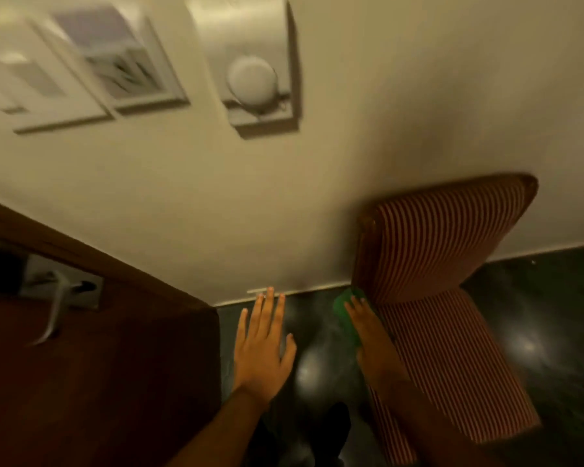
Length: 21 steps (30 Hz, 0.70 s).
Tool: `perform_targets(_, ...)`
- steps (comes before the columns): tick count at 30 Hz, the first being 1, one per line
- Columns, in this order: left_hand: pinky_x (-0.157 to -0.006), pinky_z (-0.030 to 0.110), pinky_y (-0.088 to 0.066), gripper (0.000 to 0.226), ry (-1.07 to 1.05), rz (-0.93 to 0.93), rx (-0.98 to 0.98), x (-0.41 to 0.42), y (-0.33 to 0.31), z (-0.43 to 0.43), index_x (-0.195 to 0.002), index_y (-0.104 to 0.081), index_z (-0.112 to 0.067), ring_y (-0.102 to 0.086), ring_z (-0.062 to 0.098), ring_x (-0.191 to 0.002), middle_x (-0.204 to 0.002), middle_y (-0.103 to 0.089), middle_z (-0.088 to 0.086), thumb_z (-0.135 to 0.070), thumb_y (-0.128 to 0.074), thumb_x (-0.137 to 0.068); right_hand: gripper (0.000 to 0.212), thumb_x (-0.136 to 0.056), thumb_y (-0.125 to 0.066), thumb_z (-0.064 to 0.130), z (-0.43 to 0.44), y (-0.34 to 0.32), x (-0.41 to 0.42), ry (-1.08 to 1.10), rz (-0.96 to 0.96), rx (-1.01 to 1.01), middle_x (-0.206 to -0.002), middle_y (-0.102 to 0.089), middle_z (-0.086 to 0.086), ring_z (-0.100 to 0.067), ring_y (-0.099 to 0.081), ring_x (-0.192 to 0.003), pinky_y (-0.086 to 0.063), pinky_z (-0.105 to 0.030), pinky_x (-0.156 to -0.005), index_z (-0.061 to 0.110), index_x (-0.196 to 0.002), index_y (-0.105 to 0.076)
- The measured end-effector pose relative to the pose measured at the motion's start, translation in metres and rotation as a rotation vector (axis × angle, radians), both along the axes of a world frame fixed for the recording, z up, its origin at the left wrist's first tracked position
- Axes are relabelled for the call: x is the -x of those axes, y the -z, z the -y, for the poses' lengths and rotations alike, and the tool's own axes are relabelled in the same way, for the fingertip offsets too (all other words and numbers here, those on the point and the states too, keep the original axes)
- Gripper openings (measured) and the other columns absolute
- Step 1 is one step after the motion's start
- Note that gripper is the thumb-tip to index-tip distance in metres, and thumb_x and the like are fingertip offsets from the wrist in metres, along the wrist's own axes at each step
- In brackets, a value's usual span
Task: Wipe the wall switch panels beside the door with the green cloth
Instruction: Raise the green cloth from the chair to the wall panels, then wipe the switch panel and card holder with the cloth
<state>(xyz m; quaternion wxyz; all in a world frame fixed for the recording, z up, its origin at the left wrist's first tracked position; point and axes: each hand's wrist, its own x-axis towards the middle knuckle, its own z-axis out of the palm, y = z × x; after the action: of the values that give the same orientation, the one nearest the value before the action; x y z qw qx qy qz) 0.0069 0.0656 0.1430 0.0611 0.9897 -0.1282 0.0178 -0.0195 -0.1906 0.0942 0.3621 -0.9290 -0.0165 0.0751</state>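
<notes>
Low by the striped chair, the right hand grips the green cloth, which looks soft and light, best bunched in the palm, while the left hand hangs open and empty, the switch panels well above on the wall.

Your two forearms enter from six o'clock, both bare, with no sleeves, watch, rings or gloves visible. Your left hand shows its back, with short, plain nails. Your right hand sits at five o'clock; faint dark hair shows along its forearm. Between the arms, dark clothing on your legs appears, blurred.
</notes>
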Motion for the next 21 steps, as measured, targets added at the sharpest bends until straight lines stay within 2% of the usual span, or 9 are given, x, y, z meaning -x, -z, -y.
perform_targets(1,-0.135,0.047,-0.011,0.082,-0.015,0.03,0.016,-0.008,-0.017,-0.005,-0.172,-0.035,-0.014,-0.026,0.03,-0.167,-0.181,-0.027,0.009,-0.044,-0.051,-0.098,0.079,-0.079,-0.049,-0.002,-0.01,-0.018,-0.01,0.0,0.042,-0.004,-0.168,-0.029,-0.016,-0.039,-0.023,-0.158,-0.025,-0.056,-0.128,0.002,-0.157,-0.036)
perform_targets(5,-0.134,0.048,-0.011,0.082,-0.071,0.155,0.072,-0.042,-0.081,-0.031,-0.172,-0.035,-0.013,-0.025,0.032,-0.167,-0.181,-0.026,0.01,-0.04,-0.057,-0.098,0.089,-0.071,-0.048,-0.002,-0.049,-0.094,-0.049,-0.018,0.212,0.012,-0.169,-0.025,-0.007,-0.028,-0.018,-0.16,-0.01,-0.033,-0.132,0.01,-0.158,-0.034)
perform_targets(8,-0.134,0.05,-0.012,0.079,-0.116,0.229,0.068,-0.069,-0.124,-0.049,-0.172,-0.033,-0.013,-0.024,0.032,-0.167,-0.181,-0.025,0.012,-0.042,-0.048,-0.1,0.096,-0.067,-0.053,-0.014,-0.068,-0.146,-0.078,-0.021,0.297,0.026,-0.17,-0.026,-0.009,-0.031,-0.019,-0.161,-0.017,-0.044,-0.132,0.009,-0.159,-0.036)
perform_targets(10,-0.133,0.052,-0.015,0.08,-0.135,0.271,0.077,-0.081,-0.148,-0.063,-0.173,-0.032,-0.013,-0.023,0.032,-0.167,-0.181,-0.024,0.012,-0.044,-0.045,-0.1,0.095,-0.069,-0.053,-0.013,-0.082,-0.178,-0.094,-0.04,0.336,0.033,-0.171,-0.023,-0.008,-0.032,-0.019,-0.161,-0.018,-0.049,-0.131,0.008,-0.159,-0.034)
perform_targets(12,-0.133,0.052,-0.014,0.081,-0.14,0.331,0.091,-0.092,-0.168,-0.074,-0.173,-0.03,-0.014,-0.024,0.032,-0.167,-0.181,-0.025,0.012,-0.045,-0.045,-0.1,0.091,-0.074,-0.049,-0.007,-0.095,-0.207,-0.106,-0.049,0.386,0.045,-0.171,-0.017,-0.002,-0.025,-0.015,-0.162,-0.017,-0.049,-0.132,0.013,-0.161,-0.03)
perform_targets(15,-0.134,0.048,-0.006,0.083,-0.151,0.419,0.103,-0.106,-0.195,-0.089,-0.174,-0.029,-0.014,-0.018,0.029,-0.168,-0.182,-0.022,0.013,-0.047,-0.046,-0.1,0.099,-0.078,-0.055,-0.016,-0.112,-0.241,-0.119,-0.015,0.475,0.055,-0.172,-0.009,0.014,-0.008,-0.007,-0.163,-0.017,-0.043,-0.132,0.025,-0.162,-0.022)
perform_targets(17,-0.135,0.046,-0.001,0.085,-0.163,0.466,0.11,-0.114,-0.213,-0.097,-0.176,-0.023,-0.015,-0.013,0.028,-0.169,-0.183,-0.017,0.012,-0.048,-0.045,-0.101,0.103,-0.079,-0.06,-0.018,-0.124,-0.26,-0.125,-0.015,0.543,0.05,-0.172,-0.001,0.023,-0.001,-0.002,-0.162,-0.017,-0.042,-0.13,0.027,-0.163,-0.021)
perform_targets(21,-0.136,0.048,0.0,0.088,-0.178,0.572,0.13,-0.135,-0.246,-0.115,-0.178,-0.014,-0.018,-0.009,0.029,-0.171,-0.186,-0.007,0.01,-0.051,-0.043,-0.102,0.102,-0.08,-0.065,-0.017,-0.145,-0.291,-0.141,-0.018,0.714,0.063,-0.174,-0.003,0.023,-0.006,-0.007,-0.163,-0.024,-0.045,-0.126,0.024,-0.164,-0.023)
